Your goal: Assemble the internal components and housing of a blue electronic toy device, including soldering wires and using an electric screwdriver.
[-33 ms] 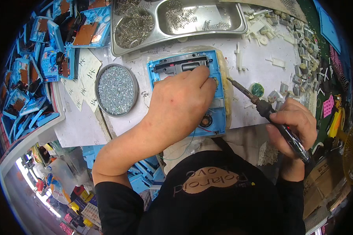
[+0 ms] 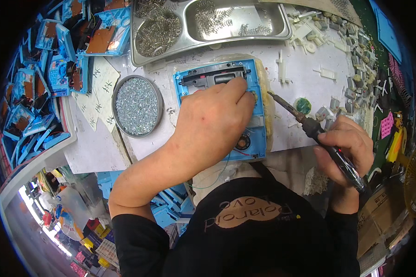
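Note:
A blue plastic housing (image 2: pixel 260 140) lies in front of me with a black part (image 2: pixel 202 79) along its far side and a small round speaker (image 2: pixel 243 142) near its close right corner. Over the housing, my left hand (image 2: pixel 212 117) is closed, its fingertips pinched at the far right; whatever they hold is hidden. My right hand (image 2: pixel 351 143) is wrapped round the dark handle of a soldering iron (image 2: pixel 313 129). The iron's tip points up and left, just off the housing's right edge and not touching it. A thin green wire (image 2: pixel 217 181) trails from the housing's near side.
Left of the housing sits a round dish (image 2: pixel 137 106) of small screws. A metal tray (image 2: pixel 212 39) at the back holds springs. Blue housings (image 2: pixel 55 76) pile up at far left. White plastic pieces and small motors (image 2: pixel 349 99) lie at right, near a round green piece (image 2: pixel 303 105).

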The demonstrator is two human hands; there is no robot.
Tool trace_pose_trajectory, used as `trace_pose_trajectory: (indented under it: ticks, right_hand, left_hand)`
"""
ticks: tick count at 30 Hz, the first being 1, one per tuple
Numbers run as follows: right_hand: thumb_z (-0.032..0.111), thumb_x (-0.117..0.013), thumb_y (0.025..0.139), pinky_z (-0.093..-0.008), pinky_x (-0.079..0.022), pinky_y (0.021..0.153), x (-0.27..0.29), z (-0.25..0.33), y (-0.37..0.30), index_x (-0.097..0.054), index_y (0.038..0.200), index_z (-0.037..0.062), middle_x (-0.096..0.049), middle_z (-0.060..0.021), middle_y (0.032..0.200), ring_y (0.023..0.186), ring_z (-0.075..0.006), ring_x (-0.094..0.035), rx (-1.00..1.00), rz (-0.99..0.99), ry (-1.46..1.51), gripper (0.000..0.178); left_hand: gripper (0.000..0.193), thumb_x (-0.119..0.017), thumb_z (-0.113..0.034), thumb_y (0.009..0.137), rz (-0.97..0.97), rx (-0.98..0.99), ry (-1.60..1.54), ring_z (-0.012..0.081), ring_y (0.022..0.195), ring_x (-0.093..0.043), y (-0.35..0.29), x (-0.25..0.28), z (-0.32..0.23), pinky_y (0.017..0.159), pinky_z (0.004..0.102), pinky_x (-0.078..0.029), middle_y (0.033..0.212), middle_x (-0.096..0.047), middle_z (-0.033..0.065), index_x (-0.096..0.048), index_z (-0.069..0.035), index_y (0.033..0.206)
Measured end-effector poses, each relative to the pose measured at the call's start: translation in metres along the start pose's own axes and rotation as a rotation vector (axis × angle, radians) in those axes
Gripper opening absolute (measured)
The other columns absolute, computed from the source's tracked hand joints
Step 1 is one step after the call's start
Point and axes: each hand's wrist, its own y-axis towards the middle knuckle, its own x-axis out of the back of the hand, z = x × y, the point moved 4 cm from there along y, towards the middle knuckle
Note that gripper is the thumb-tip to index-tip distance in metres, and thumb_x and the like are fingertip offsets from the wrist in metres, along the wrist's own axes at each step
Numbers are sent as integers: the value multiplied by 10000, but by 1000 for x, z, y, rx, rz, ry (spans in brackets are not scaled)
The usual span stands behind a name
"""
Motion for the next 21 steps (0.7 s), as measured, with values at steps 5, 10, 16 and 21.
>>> trace_pose_trajectory:
  ticks: [5, 10, 16, 21]
  right_hand:
    - [-14, -819, 690, -323, -384, 510, 1, 0, 1, -678, 986, 41, -557, -48, 647, 543, -207, -527, -6, 6, 1, 332]
    - [-14, -815, 693, -318, -387, 512, 2, -1, 1, -680, 984, 39, -564, -50, 649, 542, -203, -530, 2, -4, -7, 326]
    - [-13, -817, 691, -317, -384, 507, 3, -2, -1, -679, 977, 41, -561, -46, 645, 536, -199, -525, 2, -3, 0, 322]
    - [-6, -818, 696, -317, -379, 501, 3, -3, -2, -677, 973, 40, -559, -47, 642, 531, -199, -520, 12, -13, 4, 314]
  left_hand:
    - [176, -745, -44, 756, 6, 4, -5, 287, 734, -661, 0, 0, -1, 607, 392, -538, 916, -596, 82, -663, -64, 911]
    - [166, -740, -45, 768, 11, 14, 7, 287, 735, -664, 1, 0, -2, 605, 394, -538, 931, -601, 84, -659, -66, 912]
    - [139, -741, -52, 796, 25, 29, 30, 283, 743, -676, 0, 1, 0, 614, 389, -548, 937, -616, 77, -670, -68, 914]
    - [156, -774, -39, 793, -69, 4, -41, 270, 744, -683, -5, 0, 7, 621, 370, -556, 914, -644, 66, -705, -71, 930]
